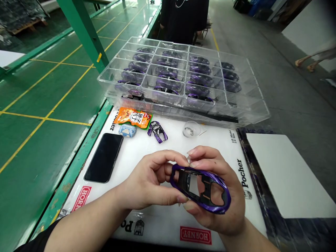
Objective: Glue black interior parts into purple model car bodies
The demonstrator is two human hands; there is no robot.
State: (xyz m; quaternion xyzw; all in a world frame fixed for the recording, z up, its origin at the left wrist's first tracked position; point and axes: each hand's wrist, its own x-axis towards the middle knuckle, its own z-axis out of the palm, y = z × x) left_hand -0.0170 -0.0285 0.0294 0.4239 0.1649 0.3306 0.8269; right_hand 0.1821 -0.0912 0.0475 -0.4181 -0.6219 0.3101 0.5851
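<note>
A purple and black car body shell [193, 185] is held up between both hands, its hollow inside facing me. My left hand [157, 182] pinches its left end and lower edge with thumb and fingers. My right hand [228, 182] wraps round the right side, with fingertips at the top edge and the thumb below. Beyond the hands, a smaller-looking purple and black car body [158, 132] lies on the white printed sheet [136, 154]. To its right stands a small clear cup [191, 129] with tiny bits in it.
A clear compartment tray [165, 92] with several purple car bodies spans the far side. At left lie a black phone [104, 157], a blue case [127, 130] and an orange packet [133, 117]. A white board [288, 175] is at right. A person in black [183, 21] is beyond.
</note>
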